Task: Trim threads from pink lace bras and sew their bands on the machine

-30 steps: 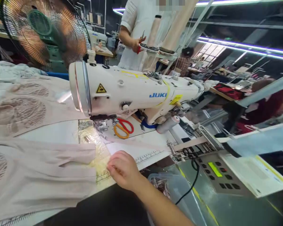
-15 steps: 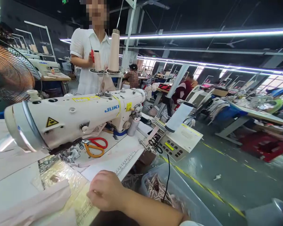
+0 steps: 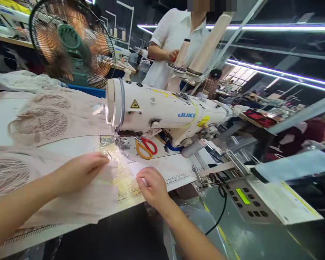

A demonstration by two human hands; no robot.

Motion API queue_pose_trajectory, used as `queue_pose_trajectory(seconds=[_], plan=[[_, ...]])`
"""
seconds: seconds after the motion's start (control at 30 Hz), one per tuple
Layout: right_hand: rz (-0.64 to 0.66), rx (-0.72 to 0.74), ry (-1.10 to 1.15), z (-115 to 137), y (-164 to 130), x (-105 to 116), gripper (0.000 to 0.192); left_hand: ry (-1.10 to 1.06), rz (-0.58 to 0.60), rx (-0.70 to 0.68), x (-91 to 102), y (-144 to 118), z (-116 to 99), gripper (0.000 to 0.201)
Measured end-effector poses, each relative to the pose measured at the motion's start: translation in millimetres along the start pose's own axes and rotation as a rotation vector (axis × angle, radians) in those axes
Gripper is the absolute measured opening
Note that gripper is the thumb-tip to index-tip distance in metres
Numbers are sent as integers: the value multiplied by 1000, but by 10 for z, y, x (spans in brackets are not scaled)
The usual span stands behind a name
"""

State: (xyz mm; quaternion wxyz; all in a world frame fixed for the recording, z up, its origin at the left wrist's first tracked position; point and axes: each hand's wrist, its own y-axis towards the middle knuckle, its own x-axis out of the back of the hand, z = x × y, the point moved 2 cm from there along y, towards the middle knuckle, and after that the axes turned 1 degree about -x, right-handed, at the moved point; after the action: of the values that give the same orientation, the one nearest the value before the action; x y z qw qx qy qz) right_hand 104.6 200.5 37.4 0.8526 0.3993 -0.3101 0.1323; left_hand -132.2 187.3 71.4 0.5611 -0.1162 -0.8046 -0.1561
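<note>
My left hand (image 3: 82, 171) is over the pale pink fabric (image 3: 97, 206) at the front of the sewing table, its fingers pressed together at the upper edge of the cloth. My right hand (image 3: 153, 186) hovers by the table's front edge, fingers curled and thumb near the index finger; whatever may be pinched there is too small to make out. Between the hands lies a yellowish, clear-taped patch (image 3: 124, 177) with ruler marks. Just beyond stands the white sewing machine (image 3: 162, 104), with red-and-orange-handled scissors (image 3: 146, 148) on its bed.
More pink fabric with lace panels (image 3: 48, 119) covers the left of the table. A fan (image 3: 73, 43) stands behind it. At right are a control box (image 3: 246, 202) and a strip-feeding device (image 3: 219, 168). A person in white (image 3: 176, 32) stands behind thread cones (image 3: 211, 43). A clear bin (image 3: 200, 220) sits below.
The view has swung left and down. My left hand has come into view over the fabric. My right hand's fingers, formerly curled under, now point forward with the thumb showing.
</note>
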Motion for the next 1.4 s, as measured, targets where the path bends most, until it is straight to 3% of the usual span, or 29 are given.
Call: queue_pose_trajectory(seconds=[0.13,0.27,0.4,0.63,1.07,1.4], plan=[[-62,43,-146,-173,68,-10,10,130,76,50,19,475,326,40],[-38,25,-257,-292,87,-64,18,126,97,-36,-32,838,541,40],[34,21,-288,-316,83,-91,22,112,107,-119,-128,836,710,40],[72,-2,-363,-322,51,-105,18,112,139,-141,-211,848,884,48],[115,-10,-378,-308,41,-104,21,183,185,-79,-191,933,1086,49],[149,-1,-394,-311,54,-108,24,200,191,-1,-132,969,1117,50]])
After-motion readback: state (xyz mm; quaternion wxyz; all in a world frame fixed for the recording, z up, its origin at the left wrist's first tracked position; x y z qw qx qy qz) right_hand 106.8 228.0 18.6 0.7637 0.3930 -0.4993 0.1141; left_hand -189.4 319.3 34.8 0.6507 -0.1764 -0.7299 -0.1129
